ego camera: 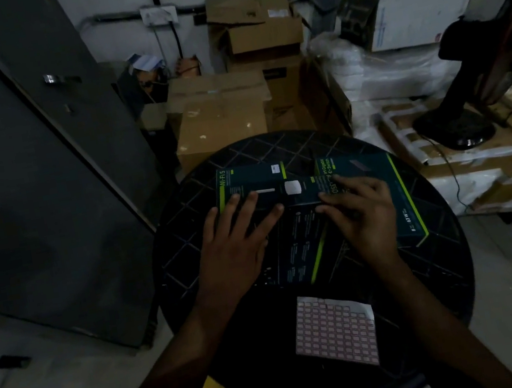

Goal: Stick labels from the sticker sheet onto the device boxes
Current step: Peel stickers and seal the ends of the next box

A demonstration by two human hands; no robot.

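Three dark device boxes with green stripes lie on a round black table [438, 278]. The far-left one reads Wi-Fi 5 [254, 173], a switch box [379, 169] lies at the right, and a third box [298, 251] lies between them, printed side up. My left hand [235, 241] lies flat on the third box with its fingers spread. My right hand [363, 216] rests across the switch box, with thumb and forefinger bent together at the third box's upper edge. It is too dark to see whether a label is between them. A pink-gridded sticker sheet [335, 329] lies near me, apart from both hands.
Stacked cardboard cartons [221, 115] stand on the floor behind the table. White wrapped bundles [390, 76] and a black fan stand [453, 127] with cables are at the right. A tall grey metal cabinet [23, 165] fills the left.
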